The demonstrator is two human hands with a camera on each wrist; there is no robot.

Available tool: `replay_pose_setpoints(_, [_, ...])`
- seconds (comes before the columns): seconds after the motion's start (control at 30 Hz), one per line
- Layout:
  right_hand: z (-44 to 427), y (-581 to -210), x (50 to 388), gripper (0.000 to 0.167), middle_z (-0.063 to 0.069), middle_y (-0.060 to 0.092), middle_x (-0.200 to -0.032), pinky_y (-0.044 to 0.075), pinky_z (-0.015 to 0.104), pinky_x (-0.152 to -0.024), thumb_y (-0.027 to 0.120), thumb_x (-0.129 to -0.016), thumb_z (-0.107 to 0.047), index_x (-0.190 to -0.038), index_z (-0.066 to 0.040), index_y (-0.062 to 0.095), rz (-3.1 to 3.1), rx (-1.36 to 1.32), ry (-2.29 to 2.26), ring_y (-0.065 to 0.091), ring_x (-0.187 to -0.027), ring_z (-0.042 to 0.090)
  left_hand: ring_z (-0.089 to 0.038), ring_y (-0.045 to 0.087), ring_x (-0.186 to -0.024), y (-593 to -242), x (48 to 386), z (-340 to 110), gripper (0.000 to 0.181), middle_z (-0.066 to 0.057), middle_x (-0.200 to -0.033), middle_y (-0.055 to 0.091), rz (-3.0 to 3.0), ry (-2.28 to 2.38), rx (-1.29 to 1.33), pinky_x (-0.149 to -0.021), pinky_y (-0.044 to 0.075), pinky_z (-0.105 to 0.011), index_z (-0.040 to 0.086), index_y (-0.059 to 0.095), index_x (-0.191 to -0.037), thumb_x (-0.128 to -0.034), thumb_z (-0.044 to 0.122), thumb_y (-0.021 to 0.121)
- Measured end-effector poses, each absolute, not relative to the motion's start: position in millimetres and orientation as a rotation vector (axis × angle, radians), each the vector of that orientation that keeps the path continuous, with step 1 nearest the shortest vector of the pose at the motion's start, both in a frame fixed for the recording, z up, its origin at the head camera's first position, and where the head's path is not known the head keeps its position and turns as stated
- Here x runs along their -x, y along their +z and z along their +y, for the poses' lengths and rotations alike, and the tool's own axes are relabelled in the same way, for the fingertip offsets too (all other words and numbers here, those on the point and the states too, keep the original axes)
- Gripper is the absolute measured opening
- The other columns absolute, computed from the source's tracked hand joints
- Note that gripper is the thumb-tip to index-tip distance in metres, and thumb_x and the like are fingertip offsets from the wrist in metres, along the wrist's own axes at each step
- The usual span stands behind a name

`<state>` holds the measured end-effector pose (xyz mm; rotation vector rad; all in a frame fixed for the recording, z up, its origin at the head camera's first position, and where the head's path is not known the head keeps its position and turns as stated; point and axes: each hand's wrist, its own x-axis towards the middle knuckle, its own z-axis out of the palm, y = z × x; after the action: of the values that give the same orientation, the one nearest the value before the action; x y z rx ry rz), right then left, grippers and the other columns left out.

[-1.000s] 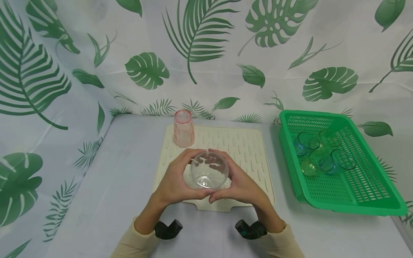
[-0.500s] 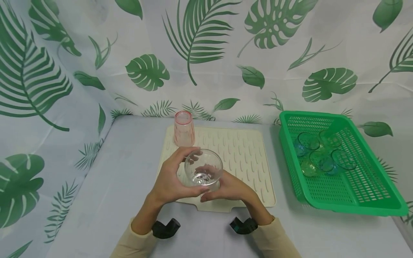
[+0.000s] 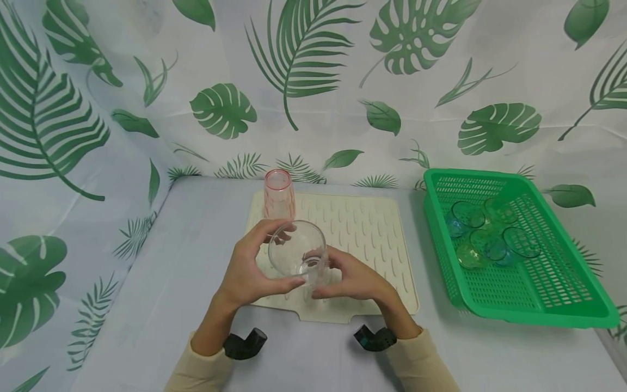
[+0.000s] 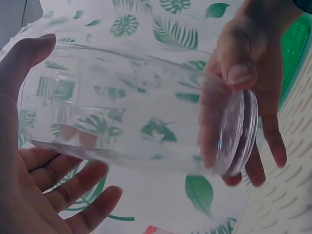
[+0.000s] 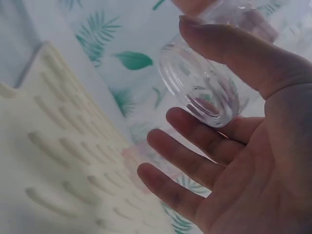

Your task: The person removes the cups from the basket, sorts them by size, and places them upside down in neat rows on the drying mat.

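A clear drinking glass (image 3: 295, 246) is held tilted above the cream ridged mat (image 3: 364, 223), its mouth toward the left and its thick base toward the right. My left hand (image 3: 250, 267) grips it near the rim, thumb on one side and fingers on the other. Around the base end, my right hand (image 3: 355, 277) holds with thumb and index finger; in the right wrist view its other fingers (image 5: 180, 161) spread away from the glass. Behind the left hand, a pink-tinted tumbler (image 3: 279, 197) stands upside down on the mat's back left corner.
To the right stands a green perforated basket (image 3: 526, 314) with several blue and yellow-green glasses (image 3: 472, 253) in it. A leaf-patterned cloth wall (image 3: 338, 120) rises behind and to the left. The table (image 3: 186, 234) has a pale cover.
Both hands have shifted the clear glass left, and it has tilted further, base swinging to the right. My right hand has moved from the glass's side to its base.
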<state>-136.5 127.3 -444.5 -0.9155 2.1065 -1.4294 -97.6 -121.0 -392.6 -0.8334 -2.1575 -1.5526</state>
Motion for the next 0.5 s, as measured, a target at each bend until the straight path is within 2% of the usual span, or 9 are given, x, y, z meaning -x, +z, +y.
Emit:
replay_pose_setpoints(0.13, [139.4,-440.2,141.0,0.057,0.004,0.063,-0.126,0.049,0.044,-0.104,0.083,-0.082,-0.015,-0.132,-0.015,0.056,2.112,0.964,-1.476,0.061,-0.116,0.015,-0.019,0.064,-0.107,-391.6,98.1,-129.3,0.079,-0.007,-0.122,0.066,-2.175,-1.563,0.794,-0.088,0.055,-0.033,0.009,0.057,-0.136,-0.0697,0.036,0.091])
replay_pose_setpoints(0.27, [151.8,-434.7,144.7,0.059,0.006,0.061,-0.122,0.052,0.032,-0.098,0.082,-0.081,-0.006,-0.133,-0.012,0.055,2.081,0.999,-1.577,0.061,-0.11,0.014,-0.021,0.063,-0.109,-390.5,98.0,-136.5,0.082,-0.007,-0.122,0.067,-2.206,-1.557,0.773,-0.089,0.054,-0.03,0.009,0.056,-0.137,-0.0648,0.022,0.092])
replay_pose_setpoints(0.5, [169.1,-426.8,147.5,0.059,0.002,0.065,-0.118,0.054,0.027,-0.091,0.076,-0.08,0.007,-0.134,0.001,0.052,2.046,1.037,-1.766,0.064,-0.103,0.011,-0.023,0.062,-0.109,-391.1,99.0,-141.6,0.081,-0.008,-0.125,0.067,-2.249,-1.543,0.796,-0.09,0.055,-0.031,0.007,0.056,-0.137,-0.0643,0.014,0.091])
